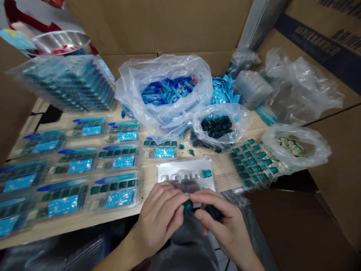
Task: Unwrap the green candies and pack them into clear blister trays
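Note:
My left hand (163, 212) is closed, its thumb and fingers pinching a small dark green square piece (187, 206). My right hand (225, 220) meets it at the fingertips and has more dark green pieces (213, 212) tucked in its curled fingers. Just beyond both hands lies a clear plastic blister tray (184, 165) with small square hollows. One green piece (207, 173) sits in its right-hand hollow. The lower part of the tray is hidden behind my hands.
Filled blister packs (118, 188) with blue pens cover the table's left. At the back stand a bag of blue pens (166, 113), a bag of dark green pieces (222, 139) and stacked packs (70, 84). Green pieces in rows (252, 162) and another bag (299, 160) are at right.

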Demonstrator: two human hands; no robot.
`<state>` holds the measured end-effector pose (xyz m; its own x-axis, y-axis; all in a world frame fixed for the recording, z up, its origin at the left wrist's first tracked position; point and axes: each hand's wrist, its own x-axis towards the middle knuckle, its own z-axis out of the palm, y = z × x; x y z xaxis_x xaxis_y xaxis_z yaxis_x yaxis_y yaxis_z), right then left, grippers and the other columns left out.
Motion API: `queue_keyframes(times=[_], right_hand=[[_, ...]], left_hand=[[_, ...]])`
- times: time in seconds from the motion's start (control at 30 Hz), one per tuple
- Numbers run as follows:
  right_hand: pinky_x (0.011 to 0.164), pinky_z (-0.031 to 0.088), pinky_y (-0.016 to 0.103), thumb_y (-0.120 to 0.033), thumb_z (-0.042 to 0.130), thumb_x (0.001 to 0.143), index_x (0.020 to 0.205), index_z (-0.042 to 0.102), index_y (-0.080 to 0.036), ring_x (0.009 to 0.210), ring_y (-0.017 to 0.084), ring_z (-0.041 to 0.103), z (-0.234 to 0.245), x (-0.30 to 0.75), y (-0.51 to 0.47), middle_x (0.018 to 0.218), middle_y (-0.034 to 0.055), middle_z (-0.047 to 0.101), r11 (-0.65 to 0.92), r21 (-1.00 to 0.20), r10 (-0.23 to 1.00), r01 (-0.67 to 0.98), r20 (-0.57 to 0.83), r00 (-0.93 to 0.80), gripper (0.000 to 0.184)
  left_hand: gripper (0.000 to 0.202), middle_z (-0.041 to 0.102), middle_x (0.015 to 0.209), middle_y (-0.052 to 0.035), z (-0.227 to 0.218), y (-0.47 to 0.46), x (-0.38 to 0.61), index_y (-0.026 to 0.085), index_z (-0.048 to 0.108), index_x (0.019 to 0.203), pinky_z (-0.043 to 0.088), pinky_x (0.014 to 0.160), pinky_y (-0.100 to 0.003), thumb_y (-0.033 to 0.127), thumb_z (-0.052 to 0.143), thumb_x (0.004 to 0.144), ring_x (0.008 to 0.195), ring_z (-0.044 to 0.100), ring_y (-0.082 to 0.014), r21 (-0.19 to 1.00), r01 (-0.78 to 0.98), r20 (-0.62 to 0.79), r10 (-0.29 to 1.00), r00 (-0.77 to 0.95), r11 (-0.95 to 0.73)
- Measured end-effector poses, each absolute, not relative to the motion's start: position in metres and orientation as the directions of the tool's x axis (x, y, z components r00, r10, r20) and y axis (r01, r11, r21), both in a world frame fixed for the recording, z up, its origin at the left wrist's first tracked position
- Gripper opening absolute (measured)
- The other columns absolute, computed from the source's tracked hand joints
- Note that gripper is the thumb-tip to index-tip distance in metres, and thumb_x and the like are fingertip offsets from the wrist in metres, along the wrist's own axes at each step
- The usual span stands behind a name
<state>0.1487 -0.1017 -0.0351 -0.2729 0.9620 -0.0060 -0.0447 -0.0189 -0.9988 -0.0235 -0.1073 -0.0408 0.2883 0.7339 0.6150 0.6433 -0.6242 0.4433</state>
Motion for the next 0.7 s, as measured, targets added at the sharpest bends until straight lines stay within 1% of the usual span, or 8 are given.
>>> queue_keyframes(times=[0.07,0.17,0.23,0.33,0.47,0.57,0.63,0.7], right_hand=[[0.040,0.042,0.013,-0.028,0.074,0.083,0.099,0.077,-0.031,0.041,0.003,0.051,-0.038,0.149,-0.104,0.069,-0.0041,0.068,-0.236,-0.962,0.937,-0.137,-0.188,-0.296,0.017],[0.038,0.035,0.013,-0.038,0.076,0.080,0.093,0.077,-0.024,0.036,0.003,0.044,-0.040,0.147,-0.103,0.047,-0.0079,0.053,-0.415,-0.889,0.868,-0.193,-0.324,-0.375,0.020],[0.037,0.033,0.013,-0.041,0.077,0.078,0.091,0.077,-0.021,0.035,0.003,0.041,-0.039,0.147,-0.099,0.044,-0.0083,0.050,-0.457,-0.868,0.842,-0.197,-0.350,-0.411,0.024],[0.037,0.034,0.013,-0.035,0.078,0.077,0.090,0.077,-0.022,0.034,0.003,0.041,-0.037,0.145,-0.095,0.044,-0.0089,0.050,-0.433,-0.880,0.860,-0.194,-0.338,-0.383,0.018],[0.038,0.040,0.013,-0.023,0.077,0.077,0.087,0.078,-0.025,0.036,0.003,0.047,-0.033,0.146,-0.095,0.058,-0.0061,0.063,-0.296,-0.950,0.917,-0.099,-0.253,-0.309,0.010],[0.040,0.046,0.014,-0.018,0.074,0.080,0.091,0.077,-0.028,0.041,0.004,0.055,-0.030,0.156,-0.088,0.083,-0.0022,0.075,-0.044,-0.996,0.962,0.084,-0.065,-0.266,0.016],[0.055,0.056,0.018,-0.014,0.070,0.083,0.098,0.075,-0.027,0.060,0.009,0.067,-0.031,0.165,-0.078,0.092,0.0000,0.077,0.198,-0.941,0.962,0.276,0.131,-0.241,0.021],[0.075,0.059,0.024,-0.011,0.066,0.086,0.102,0.073,-0.024,0.084,0.015,0.072,-0.032,0.174,-0.065,0.096,0.0036,0.077,0.392,-0.803,0.915,0.450,0.289,-0.282,0.022]], left_hand=[[0.018,0.068,0.076,-0.0029,-0.045,-0.110,-0.023,0.014,0.060,0.097,0.050,0.080,-0.030,0.007,0.045,0.093,0.072,0.060,-0.0153,0.379,0.670,0.657,0.695,0.291,-0.638],[0.020,0.068,0.075,-0.0036,-0.049,-0.113,-0.021,0.015,0.062,0.093,0.049,0.078,-0.032,0.011,0.043,0.096,0.072,0.058,-0.0167,0.357,0.688,0.684,0.678,0.268,-0.632],[0.022,0.068,0.077,-0.0034,-0.050,-0.113,-0.020,0.016,0.062,0.095,0.049,0.077,-0.031,0.015,0.040,0.099,0.072,0.058,-0.0163,0.430,0.652,0.653,0.714,0.253,-0.625],[0.019,0.067,0.082,-0.0036,-0.048,-0.111,-0.020,0.016,0.060,0.103,0.051,0.077,-0.027,0.015,0.041,0.101,0.077,0.061,-0.0151,0.591,0.562,0.581,0.789,0.200,-0.578],[0.020,0.065,0.089,-0.0031,-0.051,-0.111,-0.020,0.019,0.055,0.110,0.054,0.077,-0.023,0.007,0.048,0.095,0.084,0.063,-0.0135,0.778,0.385,0.503,0.859,0.094,-0.497],[0.030,0.066,0.099,-0.0036,-0.057,-0.113,-0.023,0.021,0.053,0.115,0.054,0.087,-0.023,0.001,0.049,0.092,0.095,0.064,-0.0131,0.832,0.296,0.473,0.879,0.064,-0.469],[0.032,0.067,0.103,-0.0036,-0.059,-0.113,-0.027,0.022,0.053,0.115,0.052,0.091,-0.024,0.000,0.049,0.091,0.100,0.064,-0.0128,0.841,0.299,0.469,0.883,0.009,-0.450],[0.030,0.067,0.103,-0.0031,-0.061,-0.113,-0.033,0.022,0.055,0.112,0.052,0.091,-0.024,0.001,0.051,0.091,0.100,0.064,-0.0128,0.837,0.345,0.461,0.887,-0.025,-0.426]])
